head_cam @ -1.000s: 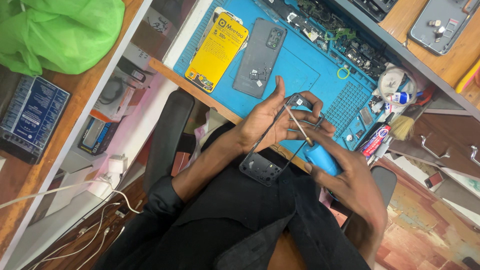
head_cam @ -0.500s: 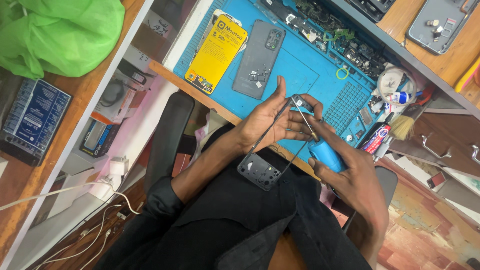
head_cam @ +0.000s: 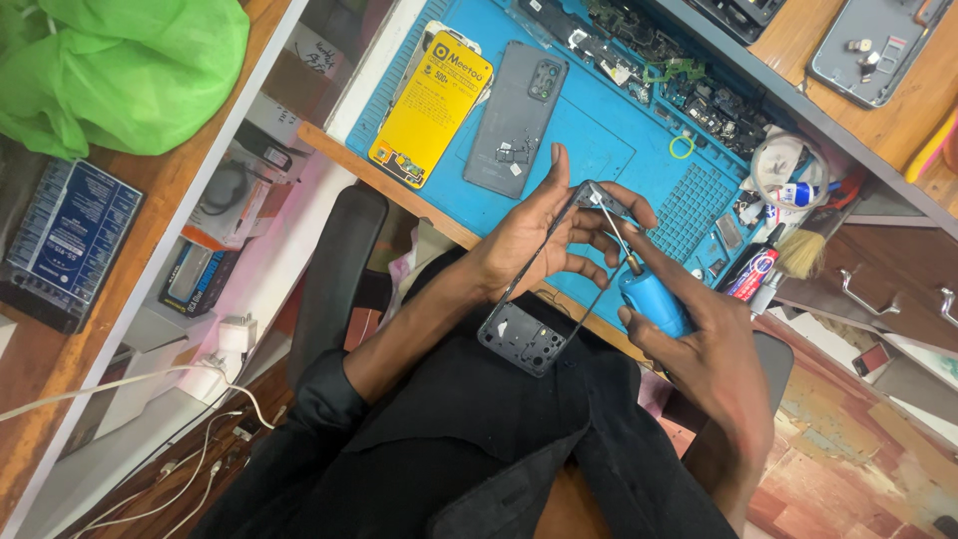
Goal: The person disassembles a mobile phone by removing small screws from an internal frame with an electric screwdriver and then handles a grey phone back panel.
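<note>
My left hand (head_cam: 534,235) is clamped on a thin, dark phone frame (head_cam: 544,299), fingers curled over its top edge, thumb stretched up toward 12 o'clock. The frame is a hollow rectangle with a solid perforated plate at its lower end, tilted above my lap. My right hand (head_cam: 699,339) is closed around a smooth blue-handled screwdriver (head_cam: 639,279), its slim metal shaft touching the frame's upper corner. At 12 o'clock, the blue rubbery mat (head_cam: 599,150) on the surface carries a matte grey phone back (head_cam: 514,120) and, at 11 o'clock, a glossy yellow flat battery (head_cam: 429,110). A crumpled green bag (head_cam: 130,70) lies at 10 o'clock.
</note>
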